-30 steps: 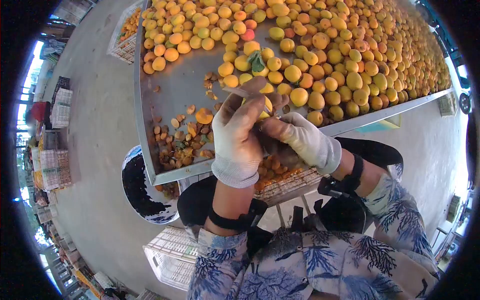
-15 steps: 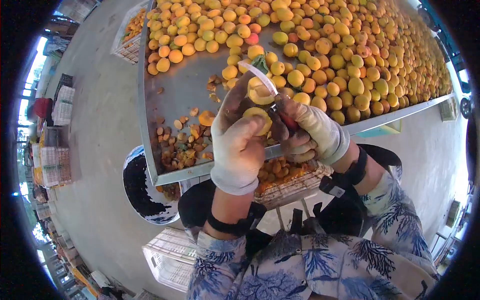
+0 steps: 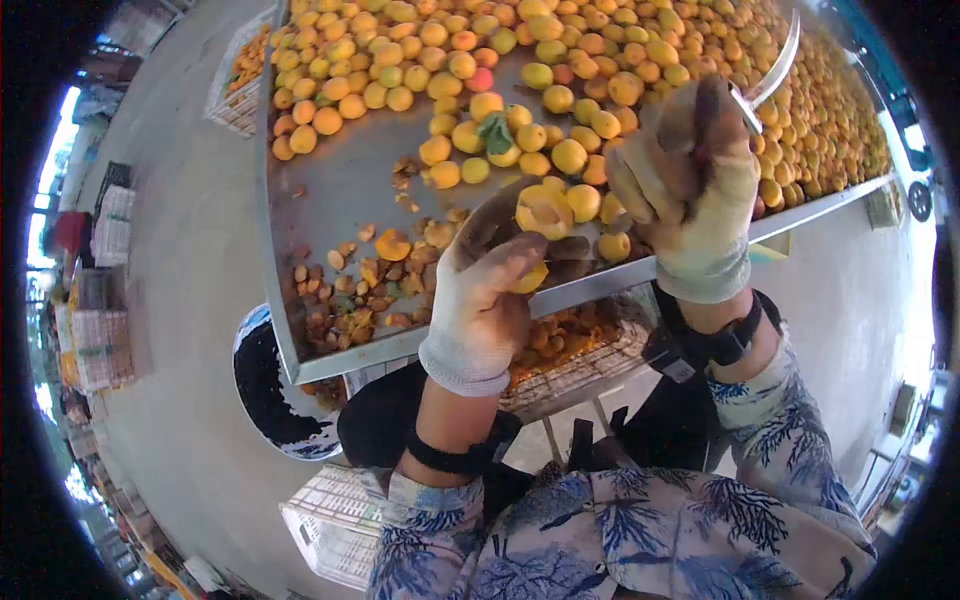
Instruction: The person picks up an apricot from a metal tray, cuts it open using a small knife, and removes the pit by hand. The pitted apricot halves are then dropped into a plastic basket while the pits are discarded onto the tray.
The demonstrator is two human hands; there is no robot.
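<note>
My left hand (image 3: 485,295), in a stained white glove, grips a cut apricot (image 3: 545,212) over the tray's front edge. One half shows its hollow inside between the fingers; a second yellow piece (image 3: 533,278) is by the thumb. My right hand (image 3: 695,185), also gloved, is closed around a curved knife (image 3: 778,68); its handle is mostly hidden and the blade points up and away. Whole apricots (image 3: 568,157) lie beyond both hands on the metal tray (image 3: 345,200). A green leaf (image 3: 494,132) rests among them.
Loose pits and scraps (image 3: 370,290) lie at the tray's near left corner. Below the front edge stands a crate of apricot pieces (image 3: 570,365). A bucket (image 3: 285,390) stands at the left, with a white crate (image 3: 335,520) on the floor. More crates (image 3: 100,345) line the left side.
My right hand has moved the knife away from the apricot, up and to the right, with its blade swung toward the right. My left hand keeps the cut fruit, slightly lower.
</note>
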